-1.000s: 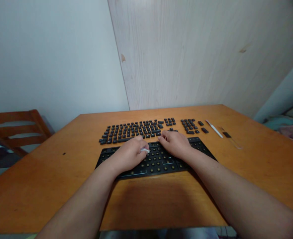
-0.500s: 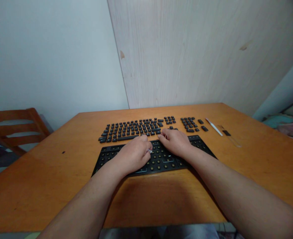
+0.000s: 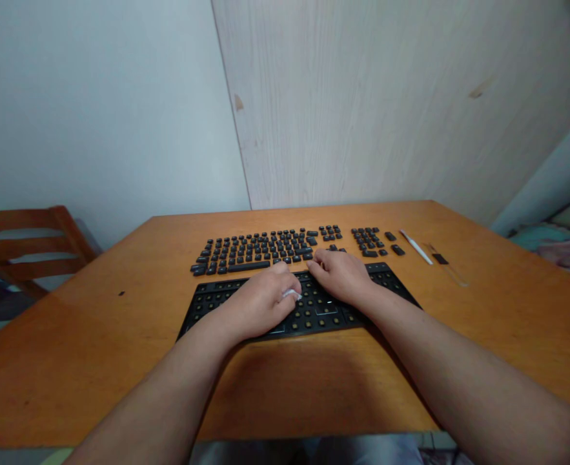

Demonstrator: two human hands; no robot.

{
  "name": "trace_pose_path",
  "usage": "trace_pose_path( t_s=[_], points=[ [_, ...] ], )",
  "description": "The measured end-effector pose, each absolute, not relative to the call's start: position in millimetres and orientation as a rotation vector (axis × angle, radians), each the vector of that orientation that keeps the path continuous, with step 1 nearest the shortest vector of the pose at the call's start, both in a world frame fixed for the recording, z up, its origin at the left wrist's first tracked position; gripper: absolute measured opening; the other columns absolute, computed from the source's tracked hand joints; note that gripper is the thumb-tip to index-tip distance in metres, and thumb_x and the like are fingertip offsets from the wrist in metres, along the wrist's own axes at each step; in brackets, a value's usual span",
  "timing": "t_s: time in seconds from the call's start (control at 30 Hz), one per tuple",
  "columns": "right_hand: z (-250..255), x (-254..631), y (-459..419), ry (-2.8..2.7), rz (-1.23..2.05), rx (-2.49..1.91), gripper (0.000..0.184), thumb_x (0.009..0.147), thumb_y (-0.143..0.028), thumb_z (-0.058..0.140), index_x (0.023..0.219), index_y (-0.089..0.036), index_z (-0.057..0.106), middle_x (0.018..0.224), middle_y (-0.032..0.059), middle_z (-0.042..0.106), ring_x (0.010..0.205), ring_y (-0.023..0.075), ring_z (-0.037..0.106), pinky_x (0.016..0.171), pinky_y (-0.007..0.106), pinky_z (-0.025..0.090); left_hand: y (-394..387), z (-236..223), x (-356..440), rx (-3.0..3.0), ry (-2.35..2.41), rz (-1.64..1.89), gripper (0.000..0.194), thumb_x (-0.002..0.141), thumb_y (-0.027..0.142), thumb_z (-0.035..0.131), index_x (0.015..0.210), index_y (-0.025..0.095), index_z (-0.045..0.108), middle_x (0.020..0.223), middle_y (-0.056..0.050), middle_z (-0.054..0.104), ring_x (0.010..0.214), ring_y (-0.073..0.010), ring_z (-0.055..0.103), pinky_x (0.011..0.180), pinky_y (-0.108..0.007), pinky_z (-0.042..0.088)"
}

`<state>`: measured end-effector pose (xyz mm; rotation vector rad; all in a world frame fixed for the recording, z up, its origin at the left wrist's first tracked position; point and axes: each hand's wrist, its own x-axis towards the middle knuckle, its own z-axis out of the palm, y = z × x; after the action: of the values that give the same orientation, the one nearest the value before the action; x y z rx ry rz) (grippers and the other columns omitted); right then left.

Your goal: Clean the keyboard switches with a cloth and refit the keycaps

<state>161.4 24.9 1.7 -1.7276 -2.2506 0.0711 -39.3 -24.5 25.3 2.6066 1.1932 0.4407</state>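
A black keyboard without its keycaps lies in front of me, its switches bare in rows. Over its middle, my left hand is closed on a small crumpled white tissue; only a bit of the tissue shows between thumb and fingers. My right hand rests to the right of it, fingers bent over the far edge of the keyboard; its fingertips are partly hidden. Beyond the keyboard, the removed black keycaps lie in rows in keyboard order, with a long space bar nearest.
To the right of the keycaps lie a white pen-like tool and a thin wire puller with a black middle. A tiny dark bit is on the wooden table at left. A wooden chair stands beyond the left edge.
My left hand has shifted slightly right across the switches, and more of the white tissue shows. My right hand has stayed in place.
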Motion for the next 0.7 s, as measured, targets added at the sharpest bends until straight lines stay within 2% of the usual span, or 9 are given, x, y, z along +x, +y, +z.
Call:
trace_pose_path(
  t_s=[0.37,0.57,0.7],
  points=[
    [1.2,162.2,25.2,-2.245,0.066,-1.721,0.034,0.097,-0.046,0.04,0.082,-0.025,0.063,0.082,0.0026,0.073,0.076,0.02,0.062,0.056,0.029,0.025,-32.8,26.8,-33.4,2.751,1.231,0.284,0.015,0.09,0.019,0.048,0.088,0.018,0.063,0.09,-0.007,0.056,0.083,-0.0199,0.054,0.073,-0.031,0.045],
    [-0.3,162.8,25.1,-2.24,0.062,-1.717,0.036,0.097,-0.047,0.04,0.08,-0.024,0.062,0.081,0.0025,0.072,0.077,0.0202,0.063,0.057,0.029,0.026,-38.5,28.6,-27.3,2.89,1.27,0.231,0.012,0.087,0.017,0.05,0.077,0.018,0.057,0.091,-0.009,0.056,0.082,-0.0213,0.054,0.075,-0.034,0.045],
    [-0.3,161.9,25.6,-2.233,0.07,-1.717,0.036,0.097,-0.048,0.04,0.08,-0.024,0.062,0.081,0.0026,0.072,0.076,0.0201,0.063,0.057,0.029,0.026,-42.0,29.9,-25.4,2.937,1.259,0.21,0.011,0.086,0.017,0.051,0.076,0.018,0.056,0.093,-0.009,0.057,0.084,-0.0224,0.053,0.076,-0.036,0.045]
  ],
)
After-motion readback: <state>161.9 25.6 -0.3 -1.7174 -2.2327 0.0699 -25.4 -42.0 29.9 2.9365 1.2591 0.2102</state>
